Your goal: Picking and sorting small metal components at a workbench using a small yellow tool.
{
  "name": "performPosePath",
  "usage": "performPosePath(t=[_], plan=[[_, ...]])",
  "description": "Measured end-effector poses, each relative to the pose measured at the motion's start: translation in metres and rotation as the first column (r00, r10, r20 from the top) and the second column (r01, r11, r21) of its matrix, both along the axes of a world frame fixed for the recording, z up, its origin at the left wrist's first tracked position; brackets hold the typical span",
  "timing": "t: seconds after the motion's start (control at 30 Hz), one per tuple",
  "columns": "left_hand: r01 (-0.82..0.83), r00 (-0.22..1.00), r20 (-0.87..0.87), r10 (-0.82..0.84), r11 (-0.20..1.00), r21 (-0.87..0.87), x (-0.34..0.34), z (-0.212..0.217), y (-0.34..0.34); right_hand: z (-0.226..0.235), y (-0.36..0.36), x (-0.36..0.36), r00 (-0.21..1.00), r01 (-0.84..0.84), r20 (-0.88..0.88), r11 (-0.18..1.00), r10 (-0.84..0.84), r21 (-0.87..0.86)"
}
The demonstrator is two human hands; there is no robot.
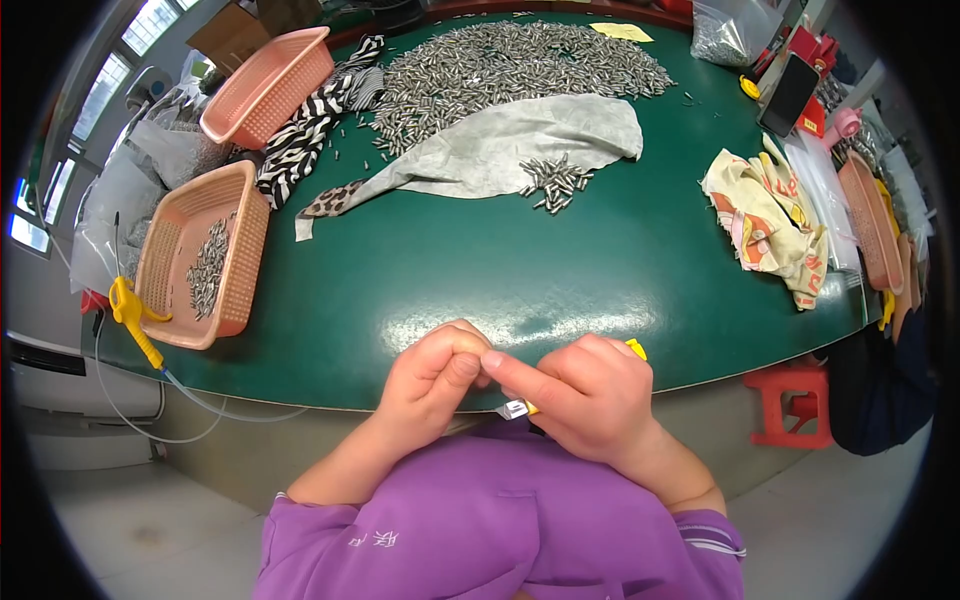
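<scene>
My left hand is closed at the near edge of the green table, thumb against curled fingers. Whatever it pinches is hidden. The outstretched index finger of my right hand touches the left fingertips. Its other fingers wrap a yellow-handled tool, which shows at both sides of the fist and has a pale, metallic-looking end; the palm hides its kind. Beyond the hands, a small heap of metal pins lies against a grey cloth. Behind that spreads a large pile of similar small metal parts.
At left are two pink plastic baskets, the nearer basket with metal parts inside, and a yellow air blow gun on a hose. A patterned cloth, a phone and clear bags lie right. A red stool stands below.
</scene>
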State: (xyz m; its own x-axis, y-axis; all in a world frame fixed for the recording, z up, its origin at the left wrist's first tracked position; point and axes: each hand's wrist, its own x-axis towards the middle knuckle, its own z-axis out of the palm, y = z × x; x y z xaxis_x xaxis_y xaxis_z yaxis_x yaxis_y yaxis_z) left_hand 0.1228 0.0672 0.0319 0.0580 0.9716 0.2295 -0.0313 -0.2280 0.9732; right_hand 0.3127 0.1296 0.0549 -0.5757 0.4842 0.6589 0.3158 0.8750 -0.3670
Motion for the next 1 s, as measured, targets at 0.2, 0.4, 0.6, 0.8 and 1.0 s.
performPosePath(t=[0.2,0.4,0.6,0.8,1.0], plan=[[-0.010,1.000,0.002,0.010,0.999,0.046,0.002,0.000,0.002,-0.010,0.005,0.002,0.998,0.047,-0.051,0.999,-0.048,-0.020],[-0.019,1.000,0.021,0.018,0.999,0.049,0.002,0.000,0.002,-0.006,0.006,0.005,0.997,0.031,-0.070,0.997,-0.036,-0.076],[-0.046,0.980,0.191,0.049,0.999,-0.022,0.001,0.003,-0.004,-0.010,0.014,0.008,0.990,0.130,-0.049,0.991,-0.131,-0.023],[-0.522,0.793,-0.182,0.582,0.802,0.291,-0.068,0.049,-0.005,-0.011,0.016,0.019,0.983,0.182,0.021,0.980,-0.181,-0.077],[-0.665,-0.177,-0.640,0.748,0.388,0.638,-0.225,0.070,-0.033,-0.009,0.018,0.019,0.979,0.196,0.075,0.976,-0.189,-0.098]])
